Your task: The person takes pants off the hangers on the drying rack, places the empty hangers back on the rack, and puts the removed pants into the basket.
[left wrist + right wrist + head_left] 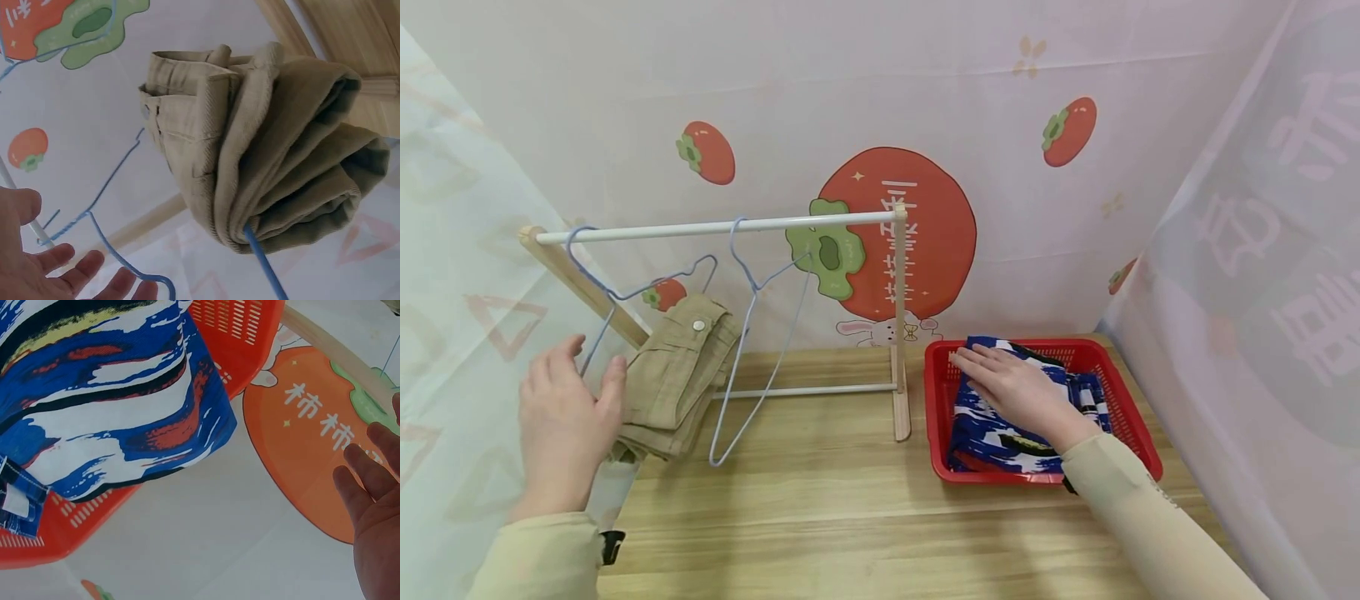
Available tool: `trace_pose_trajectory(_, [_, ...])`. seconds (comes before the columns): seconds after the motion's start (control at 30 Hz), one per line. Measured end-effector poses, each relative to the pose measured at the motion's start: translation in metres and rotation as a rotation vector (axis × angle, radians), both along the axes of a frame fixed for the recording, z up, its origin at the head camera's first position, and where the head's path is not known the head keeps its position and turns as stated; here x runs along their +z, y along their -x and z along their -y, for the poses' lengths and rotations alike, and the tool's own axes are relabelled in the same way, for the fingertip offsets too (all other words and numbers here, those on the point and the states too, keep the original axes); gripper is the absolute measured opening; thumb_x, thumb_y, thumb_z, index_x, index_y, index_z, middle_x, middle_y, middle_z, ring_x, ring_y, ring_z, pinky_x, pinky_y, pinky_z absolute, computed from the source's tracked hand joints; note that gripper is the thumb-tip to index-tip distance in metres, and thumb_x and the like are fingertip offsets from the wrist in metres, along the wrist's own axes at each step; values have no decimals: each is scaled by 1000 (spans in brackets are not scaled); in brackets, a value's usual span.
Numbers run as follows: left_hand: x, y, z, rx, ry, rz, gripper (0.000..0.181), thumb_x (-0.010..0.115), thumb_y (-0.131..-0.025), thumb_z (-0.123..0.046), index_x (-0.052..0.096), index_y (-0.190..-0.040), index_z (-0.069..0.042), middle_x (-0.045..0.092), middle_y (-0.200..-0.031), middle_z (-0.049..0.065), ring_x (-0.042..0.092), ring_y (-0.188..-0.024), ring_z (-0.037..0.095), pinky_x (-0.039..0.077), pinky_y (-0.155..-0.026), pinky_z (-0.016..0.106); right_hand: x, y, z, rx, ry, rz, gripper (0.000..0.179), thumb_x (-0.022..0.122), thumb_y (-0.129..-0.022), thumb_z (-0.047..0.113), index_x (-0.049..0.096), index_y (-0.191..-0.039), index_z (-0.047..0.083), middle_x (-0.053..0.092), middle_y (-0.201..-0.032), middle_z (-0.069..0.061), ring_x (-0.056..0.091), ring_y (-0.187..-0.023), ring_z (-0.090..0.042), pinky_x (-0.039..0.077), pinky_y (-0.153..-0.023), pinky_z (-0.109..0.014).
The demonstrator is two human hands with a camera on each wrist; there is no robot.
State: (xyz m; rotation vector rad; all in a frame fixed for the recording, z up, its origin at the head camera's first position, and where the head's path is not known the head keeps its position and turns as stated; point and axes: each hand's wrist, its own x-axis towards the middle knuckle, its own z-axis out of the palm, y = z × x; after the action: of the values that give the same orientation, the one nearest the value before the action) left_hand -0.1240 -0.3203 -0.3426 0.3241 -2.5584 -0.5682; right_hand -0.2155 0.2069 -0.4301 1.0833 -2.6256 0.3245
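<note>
Folded khaki trousers (pixel 673 367) hang over the lower bar of a blue wire hanger (pixel 613 296) at the left end of the rack. My left hand (pixel 567 421) is beside them with fingers spread and holds nothing. In the left wrist view, the trousers' folds (pixel 250 150) drape over the blue wire, away from the fingers. My right hand (pixel 1018 393) is over the red basket (pixel 934 433) with its fingers extended. Below it lies a folded garment (pixel 981 425) with a blue, white and black pattern. The right wrist view shows the hand (pixel 384 544) apart from that garment.
A clothes rack with a white rod (pixel 820 221) and wooden posts stands on the wooden table (pixel 820 517). Another blue hanger (pixel 754 287) hangs bare from the rod. Printed cloth walls (pixel 880 100) enclose the back and both sides.
</note>
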Motion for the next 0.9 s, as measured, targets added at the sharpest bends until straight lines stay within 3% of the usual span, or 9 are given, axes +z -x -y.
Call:
trace_pose_trajectory(0.17, [-6, 1, 10, 21, -30, 136, 65, 43, -108, -39, 28, -155, 3, 37, -143, 39, 37, -123, 63, 36, -88, 74, -1, -5, 6, -3, -7, 35, 53, 70, -99, 22, 54, -149, 16, 58, -147, -9, 55, -136, -31, 47, -108, -52])
trace_pose_trajectory(0.43, [-19, 4, 20, 18, -72, 184, 63, 41, -109, -36, 28, -154, 5, 56, -130, 32, 61, -105, 49, 46, -70, 58, -6, -8, 13, 1, -9, 63, 54, 70, -99, 24, 53, -150, 18, 57, -148, -7, 55, -137, -29, 46, -109, -50])
trace_pose_trajectory(0.7, [-25, 3, 26, 24, -85, 166, 48, 38, -109, -30, 45, -144, 3, 64, -122, 32, 62, -101, 52, 45, -72, 60, -13, -11, 19, 40, 5, 52, 53, 72, -98, 21, 55, -148, 17, 58, -147, -7, 56, -135, -28, 47, -108, -49])
trace_pose_trajectory(0.9, [-28, 2, 30, -4, -41, 243, 47, 29, -111, -32, 50, -134, 3, 58, -119, 38, 55, -103, 63, 43, -77, 69, -16, -12, 26, 70, 13, 35, 52, 70, -99, 20, 54, -149, 17, 59, -147, -7, 57, -135, -28, 46, -110, -48])
